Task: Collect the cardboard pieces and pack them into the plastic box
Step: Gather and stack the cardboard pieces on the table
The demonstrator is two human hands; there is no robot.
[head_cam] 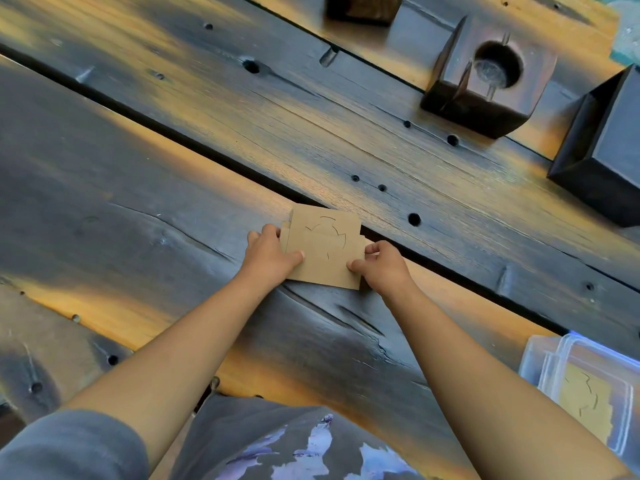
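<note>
A small stack of brown cardboard pieces (pixel 323 245) with thin curved cuts lies on the dark wooden table (pixel 138 188), near its middle. My left hand (pixel 268 254) grips the stack's left edge, thumb on top. At the stack's lower right corner, my right hand (pixel 379 266) pinches it between thumb and fingers. The clear plastic box (pixel 585 386) stands at the lower right, and one cardboard piece (pixel 585 403) lies flat inside it.
A dark wooden block (pixel 485 84) with a round hole stands at the back right. A black box (pixel 609 150) sits at the right edge, and another wooden block (pixel 362 6) at the top. Gaps run between the table's planks.
</note>
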